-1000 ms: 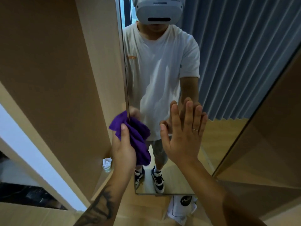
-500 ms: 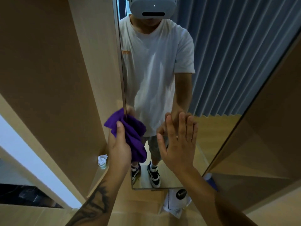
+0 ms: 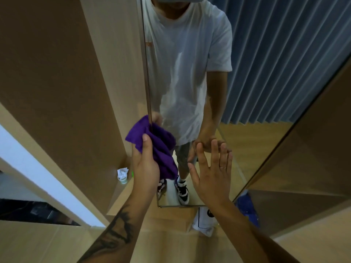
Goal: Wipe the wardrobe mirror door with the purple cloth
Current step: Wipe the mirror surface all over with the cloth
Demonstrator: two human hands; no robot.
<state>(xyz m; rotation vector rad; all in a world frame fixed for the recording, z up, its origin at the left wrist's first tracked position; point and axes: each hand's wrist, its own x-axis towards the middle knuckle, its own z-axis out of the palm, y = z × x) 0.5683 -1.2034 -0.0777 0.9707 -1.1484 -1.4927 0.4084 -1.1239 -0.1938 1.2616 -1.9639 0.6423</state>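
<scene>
The purple cloth (image 3: 154,147) is a soft, deep-violet rag, bunched into thick folds rather than laid flat. It sits at the left edge of the wardrobe mirror door (image 3: 266,76), pressed against the glass low on the panel, with one corner overlapping the thin frame strip and its lower folds hanging down. The left hand (image 3: 145,164) grips it from the near side, thumb laid up over the folds and fingers hidden behind the fabric. The right hand (image 3: 212,173) is flat and spread, fingers straight with a ring on one, fingertips meeting their own reflection on the glass to the right of the cloth.

Compared with a second ago, both hands and the cloth sit lower on the mirror, closer to its bottom edge, and the view has tilted down so the reflected headset is almost out of the top. The cloth keeps the same bunched shape and the same place at the left edge.
</scene>
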